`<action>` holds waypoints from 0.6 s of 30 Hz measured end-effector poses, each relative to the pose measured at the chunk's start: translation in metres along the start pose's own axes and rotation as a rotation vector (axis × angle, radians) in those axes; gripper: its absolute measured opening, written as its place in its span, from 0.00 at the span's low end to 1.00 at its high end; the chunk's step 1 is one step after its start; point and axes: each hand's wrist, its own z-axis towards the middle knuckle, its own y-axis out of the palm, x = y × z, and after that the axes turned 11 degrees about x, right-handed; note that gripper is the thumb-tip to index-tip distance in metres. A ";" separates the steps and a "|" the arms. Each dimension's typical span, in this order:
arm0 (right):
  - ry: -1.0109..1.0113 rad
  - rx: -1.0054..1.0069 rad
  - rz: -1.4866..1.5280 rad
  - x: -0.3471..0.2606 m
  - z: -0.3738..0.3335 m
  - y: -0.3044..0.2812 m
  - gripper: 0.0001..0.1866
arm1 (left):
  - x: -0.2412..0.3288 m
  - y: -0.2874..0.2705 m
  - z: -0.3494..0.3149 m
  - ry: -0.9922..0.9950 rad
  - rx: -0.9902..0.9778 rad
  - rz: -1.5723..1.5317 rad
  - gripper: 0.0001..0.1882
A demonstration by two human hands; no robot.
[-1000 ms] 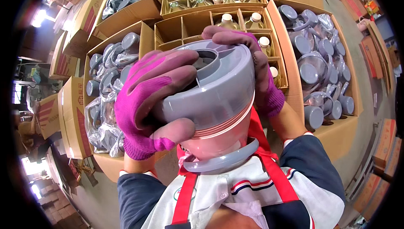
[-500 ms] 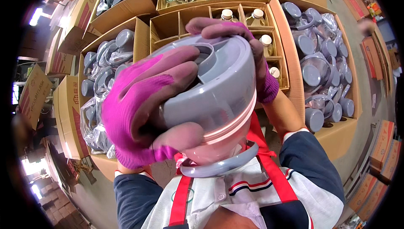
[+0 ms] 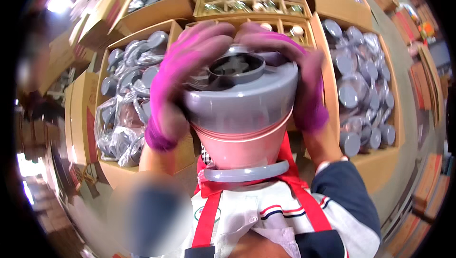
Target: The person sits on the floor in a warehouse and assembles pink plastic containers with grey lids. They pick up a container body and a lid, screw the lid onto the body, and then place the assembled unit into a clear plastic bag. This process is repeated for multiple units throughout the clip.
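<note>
A pink and grey vacuum flask body (image 3: pixel 242 120) stands close to my chest, its wide grey end up and its pink part tapering downward. A round grey collar (image 3: pixel 259 73) around a dark hollow shows in the wide end; its inside is blurred. My left hand (image 3: pixel 178 77), in a magenta glove with dull palm and fingers, grips the left side of the grey end. On the right and far side, my right hand (image 3: pixel 304 70) grips it in a matching glove, fingers bent over the rim. A grey ring (image 3: pixel 247 172) sits at the lower end, against my apron.
Ahead, a divided carton (image 3: pixel 311 35) holds bottles with white caps, and another beyond it holds glass ones. Open cartons of grey plastic parts, some bagged, stand left (image 3: pixel 101 115) and right (image 3: pixel 401 115). Closed cartons (image 3: pixel 83 115) stand further left.
The flask body has turned more upright, and its collar now faces up. My left hand has shifted from its near left side to the far left rim; my right hand has moved down the right side.
</note>
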 end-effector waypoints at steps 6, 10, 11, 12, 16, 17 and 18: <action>0.115 0.245 0.192 -0.036 -0.003 0.011 0.35 | -0.007 0.010 -0.016 0.059 0.197 -0.126 0.41; -0.127 0.125 -0.329 -0.058 -0.017 0.041 0.29 | -0.050 -0.006 -0.061 -0.508 0.212 -0.252 0.40; -0.126 0.145 -0.237 -0.048 -0.010 0.035 0.29 | -0.044 0.000 -0.068 -0.393 0.345 -0.102 0.42; -0.125 0.160 -0.143 -0.036 -0.003 0.030 0.30 | -0.024 0.003 -0.054 -0.171 0.321 -0.153 0.43; -0.042 0.016 -0.189 -0.050 -0.023 0.034 0.42 | -0.034 0.001 -0.055 -0.277 0.223 -0.267 0.45; -0.078 0.046 -0.181 -0.051 -0.016 0.036 0.47 | -0.067 -0.009 -0.068 -0.472 0.187 -0.323 0.45; -0.106 0.076 -0.173 -0.048 -0.008 0.036 0.52 | -0.071 -0.010 -0.080 -0.144 0.365 -0.015 0.33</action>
